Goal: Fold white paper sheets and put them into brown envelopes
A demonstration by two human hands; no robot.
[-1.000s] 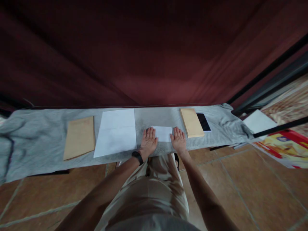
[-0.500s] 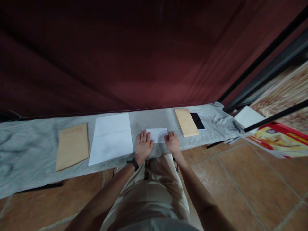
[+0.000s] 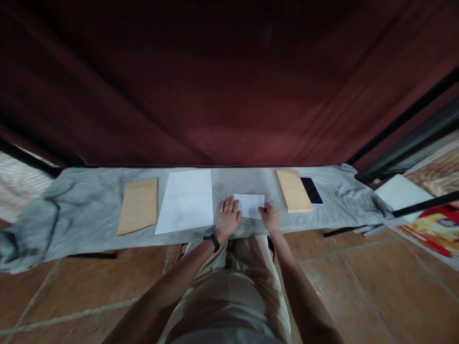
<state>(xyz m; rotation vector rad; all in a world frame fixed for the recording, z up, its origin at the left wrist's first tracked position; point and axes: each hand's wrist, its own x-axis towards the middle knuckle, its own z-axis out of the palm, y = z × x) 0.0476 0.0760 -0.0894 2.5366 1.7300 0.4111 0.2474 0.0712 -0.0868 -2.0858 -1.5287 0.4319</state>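
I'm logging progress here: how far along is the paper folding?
Done: the small white paper lies folded small. In hand: left hand flat beside it, right hand at its corner. Left: the large white sheet lies open, brown envelopes untouched.

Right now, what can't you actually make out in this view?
- Small folded paper: its near corners lie under the left hand and right hand.
- Brown envelope: any print is too faint and small.
- Phone: its left edge is hidden by the envelope stack.
- Colourful poster: cut off by the right edge.
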